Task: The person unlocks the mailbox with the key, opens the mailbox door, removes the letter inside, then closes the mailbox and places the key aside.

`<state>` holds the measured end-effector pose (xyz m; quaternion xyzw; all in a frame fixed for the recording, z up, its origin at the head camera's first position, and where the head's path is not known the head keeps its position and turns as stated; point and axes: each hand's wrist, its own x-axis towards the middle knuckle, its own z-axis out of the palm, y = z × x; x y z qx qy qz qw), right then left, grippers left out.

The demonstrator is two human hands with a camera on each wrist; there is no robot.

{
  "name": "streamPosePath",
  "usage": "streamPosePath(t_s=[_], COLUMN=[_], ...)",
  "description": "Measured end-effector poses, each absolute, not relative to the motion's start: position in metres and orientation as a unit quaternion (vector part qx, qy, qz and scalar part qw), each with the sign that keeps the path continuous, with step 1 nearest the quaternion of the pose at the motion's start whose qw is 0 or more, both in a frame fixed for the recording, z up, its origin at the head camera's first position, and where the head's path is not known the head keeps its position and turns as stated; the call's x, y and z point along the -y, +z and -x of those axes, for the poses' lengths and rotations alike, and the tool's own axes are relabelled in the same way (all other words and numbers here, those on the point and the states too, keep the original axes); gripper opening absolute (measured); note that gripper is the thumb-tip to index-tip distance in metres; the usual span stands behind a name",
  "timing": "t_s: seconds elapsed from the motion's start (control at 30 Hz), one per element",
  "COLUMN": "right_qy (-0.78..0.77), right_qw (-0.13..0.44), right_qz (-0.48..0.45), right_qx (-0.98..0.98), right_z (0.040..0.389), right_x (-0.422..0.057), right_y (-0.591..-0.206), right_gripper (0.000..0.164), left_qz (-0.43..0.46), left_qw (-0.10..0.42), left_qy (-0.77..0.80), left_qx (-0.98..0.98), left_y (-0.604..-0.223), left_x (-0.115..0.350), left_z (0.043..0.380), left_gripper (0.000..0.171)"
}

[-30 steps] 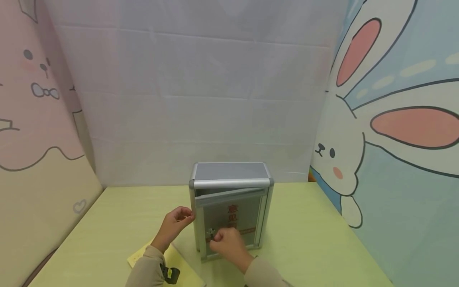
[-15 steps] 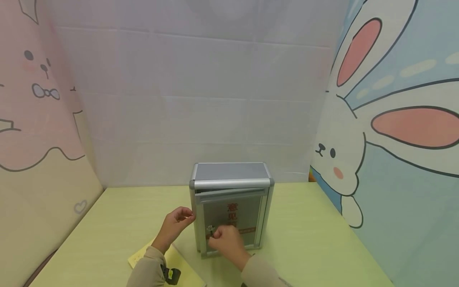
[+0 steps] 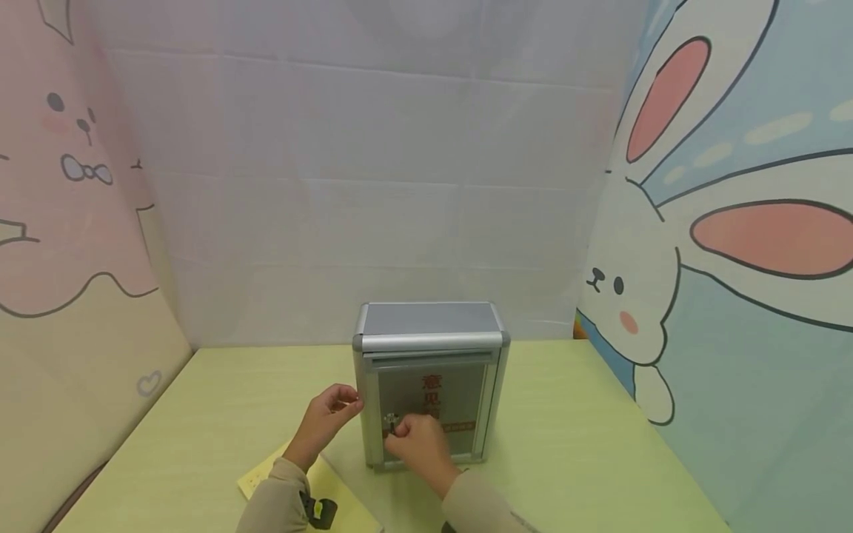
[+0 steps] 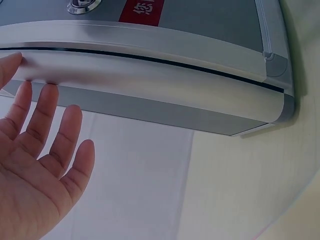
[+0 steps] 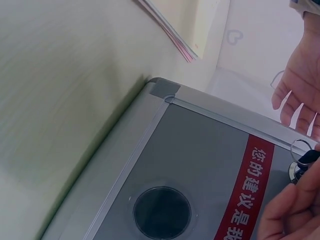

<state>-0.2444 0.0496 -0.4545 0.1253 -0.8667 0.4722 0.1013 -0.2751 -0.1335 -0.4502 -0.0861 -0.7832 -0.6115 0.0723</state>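
A grey suggestion box (image 3: 429, 318) with silver edges stands upright on the table. Its front door (image 3: 400, 385) carries red characters and sits about level with the frame. My right hand (image 3: 421, 444) pinches a black-headed key (image 5: 309, 156) at the door's round lock (image 5: 294, 171); a wire ring hangs from it. How far the key goes in is hidden by the fingers. At the box's left side, my left hand (image 3: 326, 418) has its fingers loosely extended; in the left wrist view, its fingertips (image 4: 50, 89) touch the silver edge.
A yellow paper pad (image 3: 340, 496) lies on the pale yellow-green table (image 3: 566, 444), partly under my left forearm. Behind stands a white sheet (image 3: 400, 185). Printed cartoon panels flank both sides, with a rabbit (image 3: 633, 296) on the right.
The door has swung inward from slightly ajar to about level with the box frame. My right hand has moved slightly forward with it, while the left hand stays in place.
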Motion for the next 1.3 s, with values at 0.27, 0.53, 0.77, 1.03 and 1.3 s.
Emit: streamPosePath(t_s=[0.27, 0.53, 0.77, 1.03, 1.3], right_qy=[0.477, 0.472, 0.473, 0.481, 0.497], right_qw=[0.105, 0.104, 0.11, 0.091, 0.086], right_qz=[-0.122, -0.112, -0.118, -0.098, -0.106], right_qx=[0.864, 0.868, 0.866, 0.866, 0.857], right_z=[0.245, 0.2468, 0.249, 0.2504, 0.2524], right_x=[-0.0473, -0.0455, -0.0454, -0.0447, -0.0461], right_y=[-0.4542, -0.4532, -0.4541, -0.4546, -0.4542], right_gripper=[0.013, 0.014, 0.015, 0.019, 0.017], left_qz=[0.088, 0.094, 0.095, 0.089, 0.093], left_qw=[0.07, 0.067, 0.064, 0.066, 0.072], left_qy=[-0.617, -0.622, -0.623, -0.619, -0.622], left_qx=[0.779, 0.774, 0.773, 0.778, 0.774], left_y=[-0.451, -0.4503, -0.4512, -0.4557, -0.4558], left_x=[0.1327, 0.1306, 0.13, 0.1273, 0.1266], left_z=[0.275, 0.2748, 0.2757, 0.2799, 0.2816], left_gripper=[0.012, 0.014, 0.02, 0.024, 0.022])
